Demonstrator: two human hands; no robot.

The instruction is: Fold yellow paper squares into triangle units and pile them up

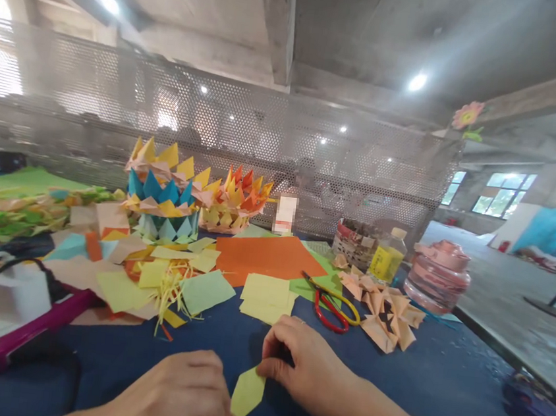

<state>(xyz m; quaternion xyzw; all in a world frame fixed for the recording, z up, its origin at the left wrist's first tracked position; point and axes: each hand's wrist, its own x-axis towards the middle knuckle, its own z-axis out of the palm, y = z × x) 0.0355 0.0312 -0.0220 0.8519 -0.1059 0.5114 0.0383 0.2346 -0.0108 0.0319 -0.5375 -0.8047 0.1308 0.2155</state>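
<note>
Yellow paper (247, 395) lies between two hands at the bottom centre of the frame, its long axis slanting from lower left to upper right, pointing away. The right hand (304, 363) pinches its far tip; the left hand (179, 389) meets its near end, grip hidden. Both are equally near.

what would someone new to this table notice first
The zigzag paper crowns in yellow, blue and orange, standing toward the back left of the table, would probably catch the eye first. Next might come the large orange sheet at the middle, then the red-and-yellow-handled scissors to its right, just beyond the right hand with its small yellow-green paper.
</note>
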